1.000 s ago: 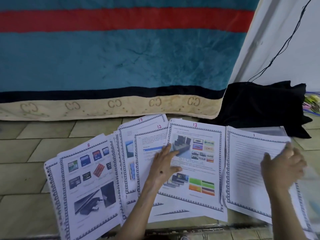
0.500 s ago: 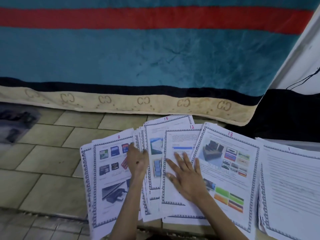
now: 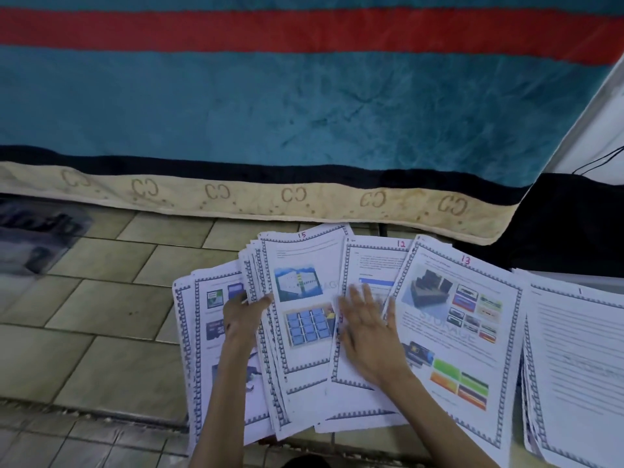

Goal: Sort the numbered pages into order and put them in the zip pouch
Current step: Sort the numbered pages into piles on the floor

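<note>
Printed pages with blue patterned borders and red handwritten numbers lie fanned on the tiled floor. My left hand (image 3: 243, 315) grips the left edge of a stack topped by page 15 (image 3: 305, 292), thumb on top. My right hand (image 3: 368, 329) lies flat with spread fingers on page 12 (image 3: 373, 265). Page 13 (image 3: 472, 319), with colour pictures, overlaps page 12 on the right. A text-only pile topped by page 1 (image 3: 580, 349) lies at the far right. A picture page (image 3: 206, 336) sits at the far left under my left forearm, its number hidden. I cannot make out the zip pouch for certain.
A teal blanket with a red stripe and a beige hem (image 3: 256, 201) hangs just behind the pages. Black cloth (image 3: 570, 224) lies at the right rear, with a pale grey edge (image 3: 601, 282) behind the page 1 pile. A dark blurred object (image 3: 37, 238) lies on the floor tiles at far left.
My right hand left the page 1 pile and came to rest on page 12. My left hand shifted from page 13 to the edge of the page 15 stack. The view swung left.
</note>
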Available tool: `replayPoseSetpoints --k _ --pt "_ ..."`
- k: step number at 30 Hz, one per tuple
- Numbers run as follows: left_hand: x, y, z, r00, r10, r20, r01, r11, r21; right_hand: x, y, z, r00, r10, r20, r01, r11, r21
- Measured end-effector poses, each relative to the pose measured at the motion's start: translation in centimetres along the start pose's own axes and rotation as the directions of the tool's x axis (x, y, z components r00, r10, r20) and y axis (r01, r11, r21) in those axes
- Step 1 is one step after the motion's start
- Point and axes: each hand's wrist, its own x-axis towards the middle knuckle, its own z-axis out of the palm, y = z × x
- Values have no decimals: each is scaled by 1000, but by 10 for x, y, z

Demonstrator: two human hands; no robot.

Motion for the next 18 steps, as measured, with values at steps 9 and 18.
replayPoseSetpoints --k 9,18 --pt "-1 -8 -7 997 -29 77 34 998 -59 9 -22 23 995 -65 81 72 993 -95" --pt "-6 -3 -8 999 -42 16 42 999 -1 8 -56 6 988 -136 73 140 989 -50"
